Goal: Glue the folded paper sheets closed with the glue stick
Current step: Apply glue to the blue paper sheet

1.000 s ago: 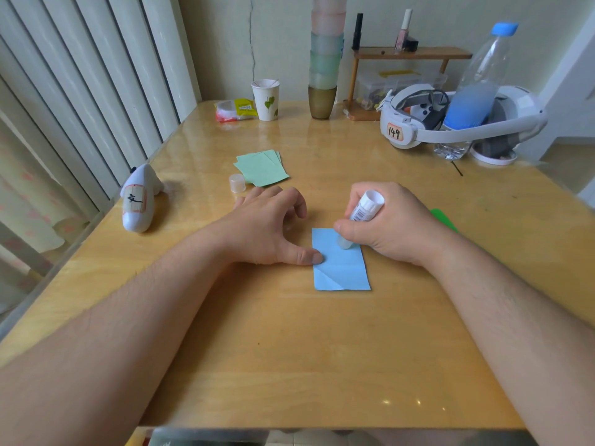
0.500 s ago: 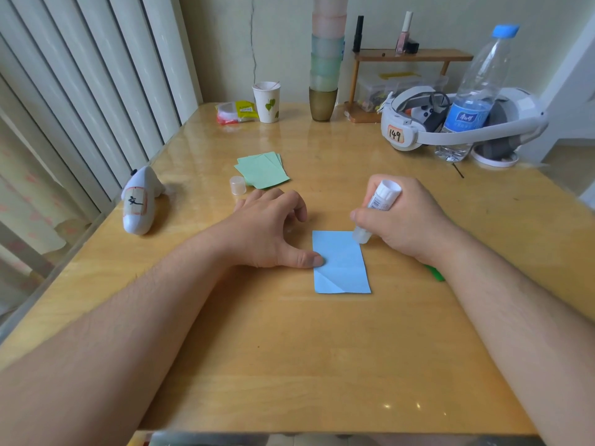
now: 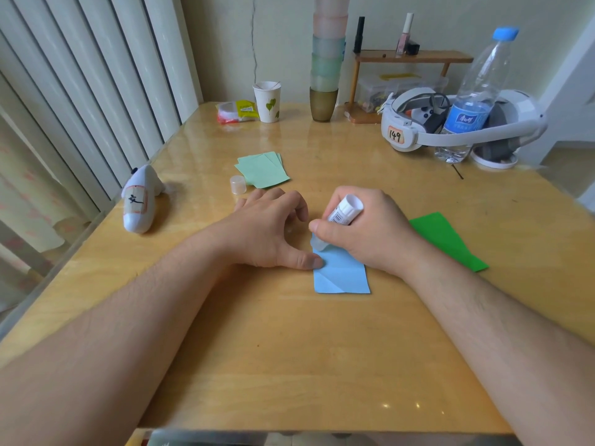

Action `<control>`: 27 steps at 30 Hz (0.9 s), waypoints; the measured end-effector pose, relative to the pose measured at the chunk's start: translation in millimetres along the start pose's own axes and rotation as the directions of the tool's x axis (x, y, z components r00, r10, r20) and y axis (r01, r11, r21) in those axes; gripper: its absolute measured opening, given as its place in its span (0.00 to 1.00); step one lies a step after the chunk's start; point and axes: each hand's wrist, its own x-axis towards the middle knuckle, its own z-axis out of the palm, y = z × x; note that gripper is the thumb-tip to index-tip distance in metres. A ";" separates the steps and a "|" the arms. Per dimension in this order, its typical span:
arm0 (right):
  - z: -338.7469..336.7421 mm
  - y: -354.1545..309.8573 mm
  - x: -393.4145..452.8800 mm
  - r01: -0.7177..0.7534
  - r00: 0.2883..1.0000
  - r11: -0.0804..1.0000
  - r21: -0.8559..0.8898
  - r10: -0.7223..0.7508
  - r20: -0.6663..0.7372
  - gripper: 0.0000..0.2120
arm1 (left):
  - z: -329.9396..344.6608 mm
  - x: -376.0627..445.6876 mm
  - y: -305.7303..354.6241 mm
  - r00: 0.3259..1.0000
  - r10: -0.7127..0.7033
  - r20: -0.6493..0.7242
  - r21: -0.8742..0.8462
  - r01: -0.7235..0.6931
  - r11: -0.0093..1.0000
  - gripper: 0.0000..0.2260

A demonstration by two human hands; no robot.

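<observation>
Tabletop (image 3: 289, 365): glossy wooden surface; its near part carries only the two forearms.
Blue folded sheet (image 3: 346, 278): lies flat near the centre, a diagonal crease at its near-left corner; its far end is hidden under the right hand.
Left hand (image 3: 270, 233): rests palm down just left of the sheet, fingers (image 3: 289, 204) loosely spread and holding nothing, thumb tip pressing the sheet's left edge to pin it.
Right hand (image 3: 370, 230): fingers and thumb clamped round the glue stick (image 3: 343, 214), which is tilted, its tip touching the sheet's far-left corner.
Step in hand: apparently spreading glue along the far edge of the blue sheet.
Next move: probably a steady stroke across the edge while the thumb holds the paper still, then pressing the fold shut.
Dark green sheet (image 3: 450, 241): lies flat to the right, partly behind the right wrist.
Glue cap (image 3: 238, 184): stands beyond the left hand.
Pale green sheets (image 3: 262, 170): small stack just beside the cap, farther back.
</observation>
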 end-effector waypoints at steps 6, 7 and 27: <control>-0.9 -3.7 -1.1 0.001 0.999 1.000 -0.026 0.000 0.038 0.13 | -0.1 0.0 -0.1 1.000 -0.003 0.003 0.000 0.003 1.000 0.35; -1.0 -4.4 -1.9 0.000 0.999 1.000 -0.031 0.001 0.037 0.13 | -0.1 -0.4 -0.2 1.000 -0.003 0.007 0.000 0.003 1.000 0.35; -29.3 -0.2 -19.3 -0.137 0.991 0.982 -0.130 0.137 -0.012 0.10 | -2.6 -14.0 6.4 1.000 -0.013 0.019 -0.021 0.013 1.000 0.33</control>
